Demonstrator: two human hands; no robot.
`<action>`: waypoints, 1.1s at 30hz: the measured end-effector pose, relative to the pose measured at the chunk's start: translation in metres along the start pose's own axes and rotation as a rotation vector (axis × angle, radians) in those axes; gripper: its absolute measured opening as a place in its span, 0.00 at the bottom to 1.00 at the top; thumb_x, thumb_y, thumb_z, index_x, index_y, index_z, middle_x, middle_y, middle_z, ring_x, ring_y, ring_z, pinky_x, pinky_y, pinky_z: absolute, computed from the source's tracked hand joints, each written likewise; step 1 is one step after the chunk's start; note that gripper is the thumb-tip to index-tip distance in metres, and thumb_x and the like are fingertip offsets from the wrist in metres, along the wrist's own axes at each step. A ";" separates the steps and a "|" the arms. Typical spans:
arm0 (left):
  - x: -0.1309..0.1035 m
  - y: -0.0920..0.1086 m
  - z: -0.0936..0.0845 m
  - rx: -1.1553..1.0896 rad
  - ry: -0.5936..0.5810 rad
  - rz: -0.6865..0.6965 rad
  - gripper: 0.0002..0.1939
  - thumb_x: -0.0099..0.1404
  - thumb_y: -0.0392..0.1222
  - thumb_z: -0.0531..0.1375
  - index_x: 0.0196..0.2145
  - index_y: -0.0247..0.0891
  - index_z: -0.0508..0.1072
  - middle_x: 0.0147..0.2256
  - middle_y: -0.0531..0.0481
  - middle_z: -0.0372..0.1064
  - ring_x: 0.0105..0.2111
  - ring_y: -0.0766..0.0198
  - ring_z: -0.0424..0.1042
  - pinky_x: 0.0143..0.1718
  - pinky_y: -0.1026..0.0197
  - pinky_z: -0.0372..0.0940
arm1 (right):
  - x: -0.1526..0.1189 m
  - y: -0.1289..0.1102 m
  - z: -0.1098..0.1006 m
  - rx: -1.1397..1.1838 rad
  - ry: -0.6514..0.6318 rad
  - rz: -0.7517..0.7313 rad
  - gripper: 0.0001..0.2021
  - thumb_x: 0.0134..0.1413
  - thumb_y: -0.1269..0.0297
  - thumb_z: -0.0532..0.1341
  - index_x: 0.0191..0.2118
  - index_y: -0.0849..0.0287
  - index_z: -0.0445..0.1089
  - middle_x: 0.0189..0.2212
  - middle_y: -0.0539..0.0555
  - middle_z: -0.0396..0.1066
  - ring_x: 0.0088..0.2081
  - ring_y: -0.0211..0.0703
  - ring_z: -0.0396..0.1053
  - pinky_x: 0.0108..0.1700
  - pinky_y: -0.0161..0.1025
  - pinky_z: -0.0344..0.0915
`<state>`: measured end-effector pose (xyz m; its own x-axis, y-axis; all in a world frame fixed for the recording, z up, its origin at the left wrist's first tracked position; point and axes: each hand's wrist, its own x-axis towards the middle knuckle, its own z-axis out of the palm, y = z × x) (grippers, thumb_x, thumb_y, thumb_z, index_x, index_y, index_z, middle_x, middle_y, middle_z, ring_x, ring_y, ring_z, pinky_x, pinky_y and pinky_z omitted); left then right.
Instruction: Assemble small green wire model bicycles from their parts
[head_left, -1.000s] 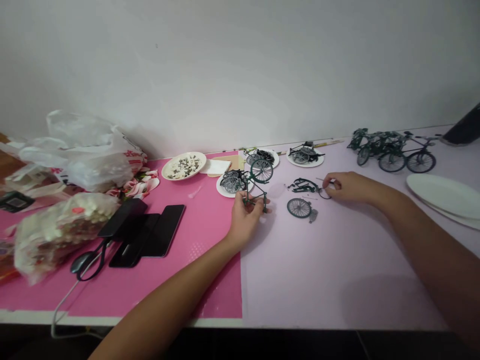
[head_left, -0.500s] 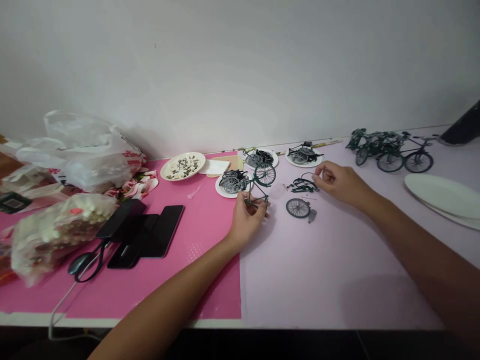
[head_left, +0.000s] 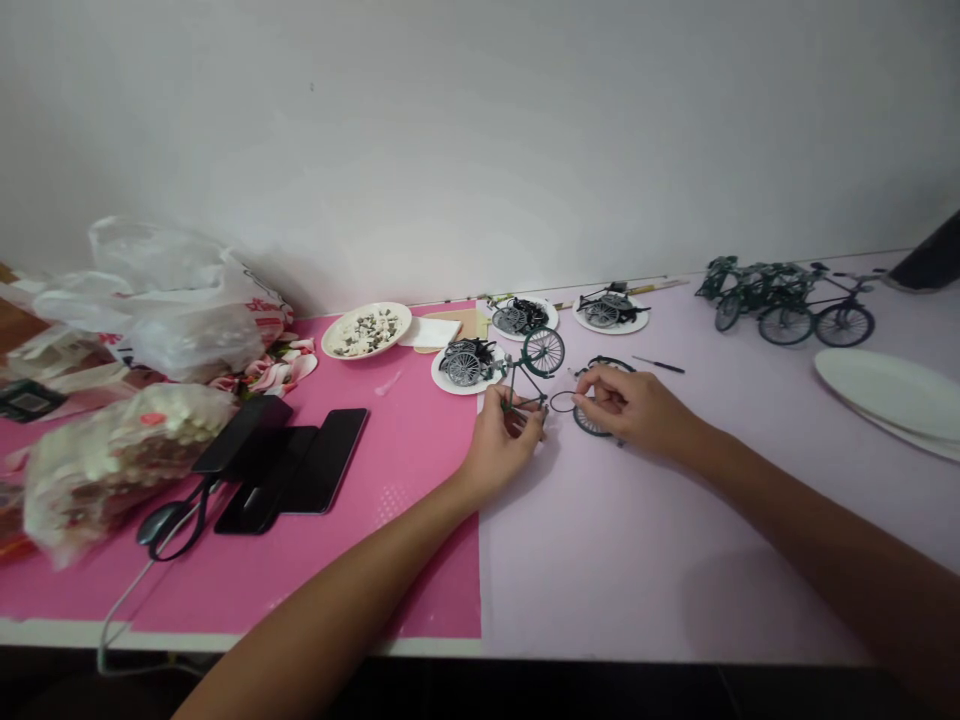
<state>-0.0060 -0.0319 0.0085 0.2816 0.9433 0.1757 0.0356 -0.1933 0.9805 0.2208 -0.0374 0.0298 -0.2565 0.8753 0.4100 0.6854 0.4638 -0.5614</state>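
Note:
My left hand [head_left: 504, 440] is closed on a dark green miniature bicycle frame [head_left: 528, 380], which has one spoked wheel [head_left: 543, 352] at its top. Just to the right, my right hand [head_left: 630, 405] pinches a thin black ring [head_left: 562, 401] close to the frame's lower end. Beneath the right fingers lies a loose spoked wheel [head_left: 591, 420], partly covered by the hand. Other dark parts behind that hand are mostly hidden. A small thin screwdriver [head_left: 658, 364] lies behind the right hand.
White plates of bicycle parts [head_left: 442, 382], [head_left: 553, 318], [head_left: 643, 318] stand behind my hands. Assembled miniature bicycles [head_left: 787, 305] and white plates [head_left: 892, 390] are at right. Phones [head_left: 326, 465], plastic bags [head_left: 180, 310] and a bowl of small pieces [head_left: 367, 331] are at left.
My right hand has moved left and toward me, bringing the black ring near the frame. The screwdriver now shows on the table. The left hand and frame have shifted slightly right.

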 end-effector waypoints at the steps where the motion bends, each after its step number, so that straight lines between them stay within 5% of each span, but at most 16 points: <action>1: 0.000 0.000 0.000 0.009 -0.003 0.001 0.18 0.68 0.44 0.64 0.40 0.43 0.53 0.38 0.52 0.73 0.30 0.68 0.75 0.30 0.65 0.64 | -0.001 -0.001 0.002 0.011 -0.008 0.010 0.07 0.64 0.57 0.62 0.38 0.54 0.70 0.19 0.43 0.55 0.21 0.37 0.55 0.26 0.36 0.52; 33: -0.001 0.004 0.000 0.054 -0.092 -0.052 0.22 0.64 0.46 0.68 0.39 0.43 0.56 0.33 0.55 0.72 0.25 0.70 0.71 0.28 0.67 0.61 | -0.004 0.001 0.017 0.076 -0.064 0.090 0.09 0.64 0.56 0.63 0.37 0.55 0.71 0.20 0.43 0.57 0.22 0.38 0.57 0.27 0.36 0.53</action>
<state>-0.0061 -0.0340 0.0118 0.3643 0.9243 0.1135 0.1037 -0.1614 0.9814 0.2105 -0.0384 0.0153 -0.2413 0.9195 0.3102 0.6545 0.3902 -0.6476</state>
